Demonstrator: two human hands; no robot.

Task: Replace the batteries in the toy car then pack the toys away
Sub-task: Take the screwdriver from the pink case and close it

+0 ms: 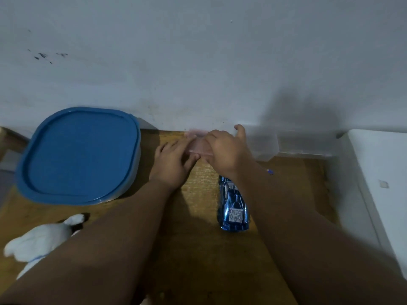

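While both hands' fingers [176,148] pinch a pinkish packet [199,143], the toy car [234,208] lies nearer.

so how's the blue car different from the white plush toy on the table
The toy car is shiny metallic blue and hard-bodied; the white plush toy is soft, matte and white. The toy car lies in full view between the forearms, lengthwise toward the wall; the white plush toy sits at the table's near left corner, partly hidden by the left forearm. Neither is being held.
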